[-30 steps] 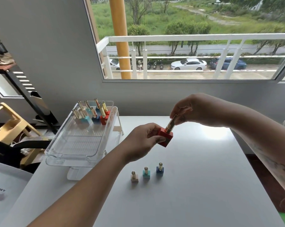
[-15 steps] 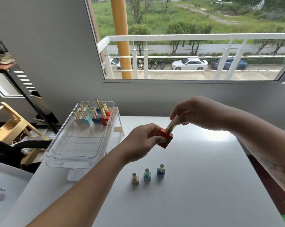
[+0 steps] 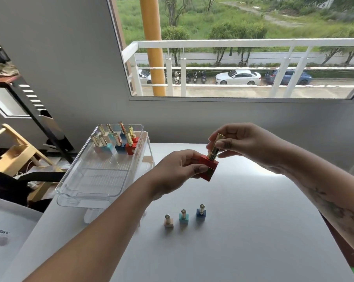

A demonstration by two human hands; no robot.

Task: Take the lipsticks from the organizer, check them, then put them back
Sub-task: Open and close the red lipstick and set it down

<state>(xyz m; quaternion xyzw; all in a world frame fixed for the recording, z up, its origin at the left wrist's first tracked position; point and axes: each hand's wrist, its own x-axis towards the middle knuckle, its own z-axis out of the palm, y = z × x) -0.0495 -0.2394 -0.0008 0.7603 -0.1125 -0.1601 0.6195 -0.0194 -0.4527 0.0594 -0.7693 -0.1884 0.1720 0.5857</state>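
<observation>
The red lipstick (image 3: pixel 209 167), a square red base with a gold tube, is tilted above the table. Three lipsticks stand upright in a row on the table: beige (image 3: pixel 168 221), teal (image 3: pixel 183 216), blue (image 3: pixel 201 211). The clear organizer (image 3: pixel 86 186) holds the remaining lipsticks (image 3: pixel 116 139), clustered at its far end.

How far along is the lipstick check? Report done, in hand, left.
Done: three lipsticks, beige, teal and blue, stand out on the table. In hand: the left hand grips the red lipstick while the right hand holds its gold top. Left: several lipsticks wait in the clear organizer; nothing has been returned.
</observation>
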